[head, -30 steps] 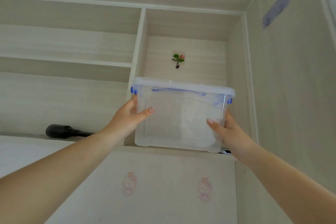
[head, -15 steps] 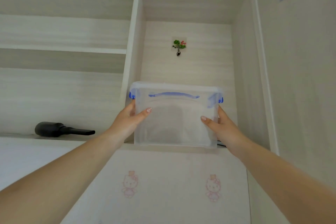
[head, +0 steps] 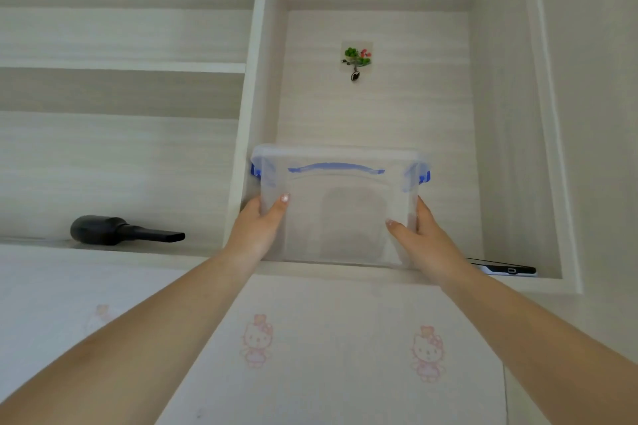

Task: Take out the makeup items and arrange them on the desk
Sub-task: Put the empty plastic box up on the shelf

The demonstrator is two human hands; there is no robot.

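Note:
A clear plastic storage box (head: 340, 207) with a lid, a blue handle and blue side clips sits in the tall shelf compartment above me, its base at the shelf's front edge. My left hand (head: 257, 228) grips its left side, thumb across the front face. My right hand (head: 419, 238) grips its right side the same way. A dim grey shape shows through the box's front wall; I cannot tell what it is. No makeup items are visible.
A black hair dryer (head: 121, 230) lies on the left shelf. A dark phone (head: 504, 267) lies at the right of the box's compartment. A small flower hook (head: 356, 59) hangs on the back wall. Below are white cabinet doors (head: 331, 348) with pink cat stickers.
The box has gone from tilted and out over the shelf's edge to level and deeper in the compartment. Both hands kept their grip on its sides.

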